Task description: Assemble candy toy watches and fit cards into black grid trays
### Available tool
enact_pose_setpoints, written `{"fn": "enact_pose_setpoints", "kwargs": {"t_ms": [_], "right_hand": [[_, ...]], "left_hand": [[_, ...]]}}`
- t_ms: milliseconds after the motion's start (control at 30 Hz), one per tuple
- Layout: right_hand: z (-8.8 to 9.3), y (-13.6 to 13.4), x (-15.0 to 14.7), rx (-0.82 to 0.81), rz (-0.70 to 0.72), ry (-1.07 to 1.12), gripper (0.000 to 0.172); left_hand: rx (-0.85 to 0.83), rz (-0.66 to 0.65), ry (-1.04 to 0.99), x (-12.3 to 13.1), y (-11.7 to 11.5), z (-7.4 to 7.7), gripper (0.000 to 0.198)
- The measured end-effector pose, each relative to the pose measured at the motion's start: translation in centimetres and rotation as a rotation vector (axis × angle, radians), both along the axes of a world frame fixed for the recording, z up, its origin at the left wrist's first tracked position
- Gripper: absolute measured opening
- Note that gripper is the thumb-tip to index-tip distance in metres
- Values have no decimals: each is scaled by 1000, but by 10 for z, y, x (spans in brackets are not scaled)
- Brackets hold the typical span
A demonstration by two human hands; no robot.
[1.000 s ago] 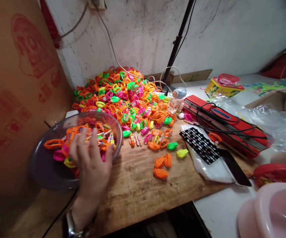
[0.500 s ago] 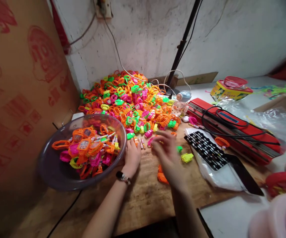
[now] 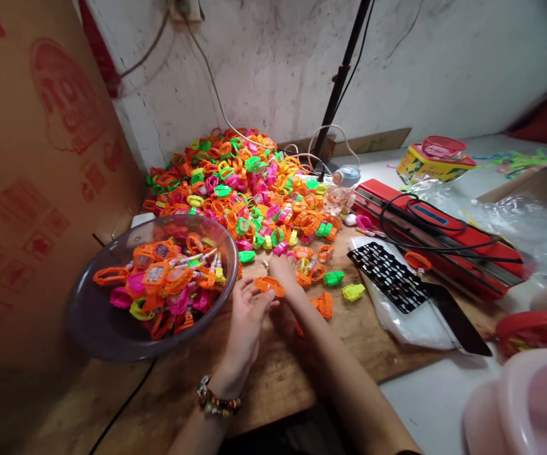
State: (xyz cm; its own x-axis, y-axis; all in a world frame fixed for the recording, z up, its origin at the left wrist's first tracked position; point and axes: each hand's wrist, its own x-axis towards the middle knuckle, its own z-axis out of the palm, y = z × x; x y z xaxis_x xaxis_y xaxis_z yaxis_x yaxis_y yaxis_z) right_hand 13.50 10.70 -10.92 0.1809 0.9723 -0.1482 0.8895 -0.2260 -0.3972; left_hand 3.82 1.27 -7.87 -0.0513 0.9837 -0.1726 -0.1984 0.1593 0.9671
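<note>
head view: orange toy watch point(image 3: 270, 286) in the pinch of the left hand point(image 3: 246, 316), right hand point(image 3: 283, 273) just beyond, its grip unclear

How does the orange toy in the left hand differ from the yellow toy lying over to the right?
The orange toy is held by the left hand, while the yellow toy lies on the wooden tabletop, untouched. The orange toy looks longer and slimmer from here; the yellow toy looks more compact. Both are small, brightly coloured and plastic-looking.
</note>
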Motion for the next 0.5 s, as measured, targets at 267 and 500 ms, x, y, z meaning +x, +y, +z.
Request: {"fn": "enact_pose_setpoints", "kwargs": {"t_ms": [267,500], "right_hand": [[14,-33,3,161,55,158,33],[65,-112,13,534,163,1087,26]], "left_hand": [[-47,-4,-370,-19,-4,41,47],[107,65,-140,-35,-9,42,47]]}}
